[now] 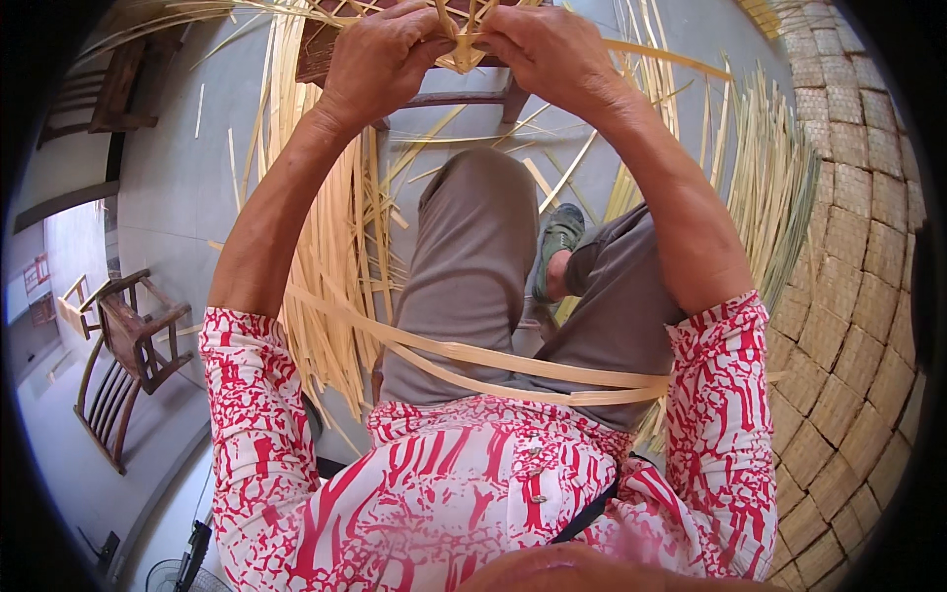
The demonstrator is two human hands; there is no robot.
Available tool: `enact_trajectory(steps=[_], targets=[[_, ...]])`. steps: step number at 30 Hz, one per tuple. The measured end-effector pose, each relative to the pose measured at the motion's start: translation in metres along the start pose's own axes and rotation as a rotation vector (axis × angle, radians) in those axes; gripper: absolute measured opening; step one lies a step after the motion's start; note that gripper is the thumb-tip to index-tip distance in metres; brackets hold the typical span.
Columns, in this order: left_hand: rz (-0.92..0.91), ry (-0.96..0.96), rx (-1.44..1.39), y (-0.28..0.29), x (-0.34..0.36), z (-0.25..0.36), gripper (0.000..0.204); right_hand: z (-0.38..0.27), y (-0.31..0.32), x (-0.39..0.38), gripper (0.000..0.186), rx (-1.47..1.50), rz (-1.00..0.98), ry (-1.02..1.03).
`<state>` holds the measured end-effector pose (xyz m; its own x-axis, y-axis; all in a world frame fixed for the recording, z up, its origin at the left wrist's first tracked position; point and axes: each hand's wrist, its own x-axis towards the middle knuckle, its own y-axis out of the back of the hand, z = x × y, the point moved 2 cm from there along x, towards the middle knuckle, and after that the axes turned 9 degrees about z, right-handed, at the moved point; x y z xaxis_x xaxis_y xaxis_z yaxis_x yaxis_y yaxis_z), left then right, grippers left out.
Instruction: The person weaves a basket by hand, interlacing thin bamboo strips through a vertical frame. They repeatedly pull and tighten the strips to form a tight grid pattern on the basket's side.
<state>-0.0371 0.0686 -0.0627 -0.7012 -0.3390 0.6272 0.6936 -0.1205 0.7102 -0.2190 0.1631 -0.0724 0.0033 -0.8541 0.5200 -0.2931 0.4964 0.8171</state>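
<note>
At the top middle, my left hand (387,57) and my right hand (548,54) meet at the near corner of a woven bamboo piece (464,57). Thumb and fingers of each hand are pinched on its strips, one hand on either side of the corner. From beside my right hand a flat bamboo strip (681,61) sticks out to the right. The weave rests over a reddish-brown wooden stool (314,61), and its far part is cut off by the picture's edge. Two long pale bamboo strips (493,357) lie across my lap.
Pale bamboo strips (340,257) lie in a thick bundle left of my legs. Greenish strips (764,163) are heaped at the right. Beyond them are stacked woven bamboo pieces (848,286). A wooden chair (128,345) stands at the left, and a fan (182,572) at the lower left.
</note>
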Motion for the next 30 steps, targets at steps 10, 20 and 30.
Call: enact_trajectory(steps=[10, 20, 30], targets=[[-0.027, -0.119, -0.145, 0.017, -0.003, 0.026, 0.012, 0.000, 0.040, 0.009, 0.035, 0.140, -0.091, 0.146], [-0.146, -0.287, -0.112, 0.039, 0.009, 0.036, 0.017, -0.008, 0.067, 0.015, 0.040, 0.210, -0.116, 0.257], [-0.145, -0.209, -0.308, 0.050, 0.015, 0.026, 0.035, -0.016, 0.079, 0.023, 0.037, 0.244, -0.100, 0.306]])
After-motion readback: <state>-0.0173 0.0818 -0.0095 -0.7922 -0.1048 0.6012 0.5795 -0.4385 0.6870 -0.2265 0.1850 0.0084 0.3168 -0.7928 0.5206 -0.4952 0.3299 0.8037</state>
